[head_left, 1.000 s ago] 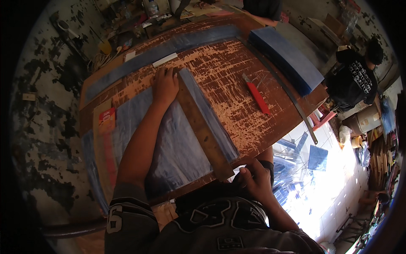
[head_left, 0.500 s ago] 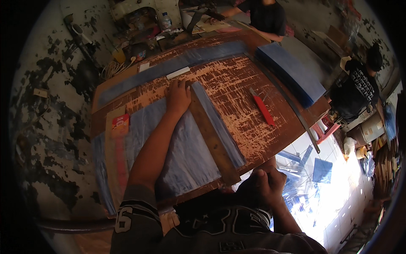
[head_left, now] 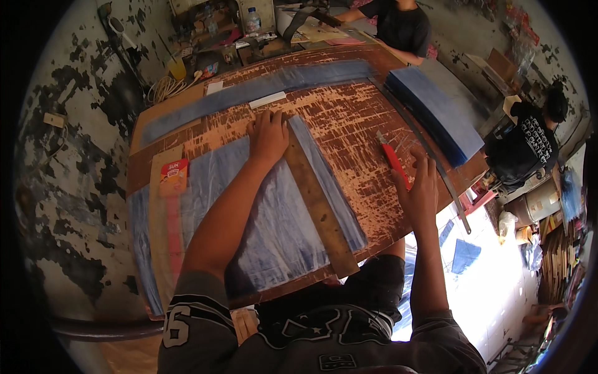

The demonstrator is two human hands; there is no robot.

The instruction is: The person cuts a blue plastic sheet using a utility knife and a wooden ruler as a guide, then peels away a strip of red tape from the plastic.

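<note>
A wide stack of bluish plastic-looking sheets (head_left: pixel 268 230) lies on the scratched brown table. Across its right part runs a long brown straightedge (head_left: pixel 319 209), slanting toward the table's front edge. My left hand (head_left: pixel 269 136) presses down at the straightedge's far end, fingers spread over the sheets and its edge. To the right lies a red utility knife (head_left: pixel 397 164) with its blade pointing away from me. My right hand (head_left: pixel 420 190) is beside its handle, fingers apart and partly curled; whether they touch the knife, I cannot tell.
A long blue strip (head_left: pixel 261 87) and a small white block (head_left: pixel 268 100) lie farther back. A thick blue sheet stack (head_left: pixel 433 115) and a thin metal strip (head_left: pixel 445 177) are at right. One person (head_left: pixel 398 28) works behind the table, another (head_left: pixel 529 137) at far right.
My right hand has come up from below the table's front edge to the red knife, and its fingers have opened. My left hand stays on the straightedge. The view has shifted slightly.
</note>
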